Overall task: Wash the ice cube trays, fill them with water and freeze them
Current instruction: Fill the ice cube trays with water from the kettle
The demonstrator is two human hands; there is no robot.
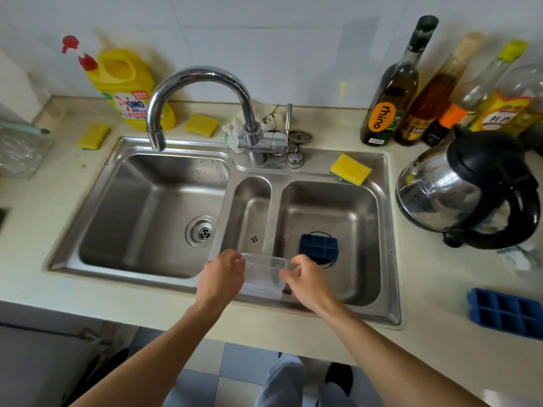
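A clear plastic tray is held over the front rim of the steel sink, between the middle and right basins. My left hand grips its left end and my right hand grips its right end. A dark blue ice cube tray lies on the drain in the right basin, just behind my right hand. A second blue ice cube tray rests on the counter at the far right. The chrome tap arches over the left basin, and no water is visible at its spout.
A yellow detergent bottle and yellow sponges sit behind and on the sink. Several bottles stand at the back right. A steel kettle is right of the sink. A clear container sits at the left.
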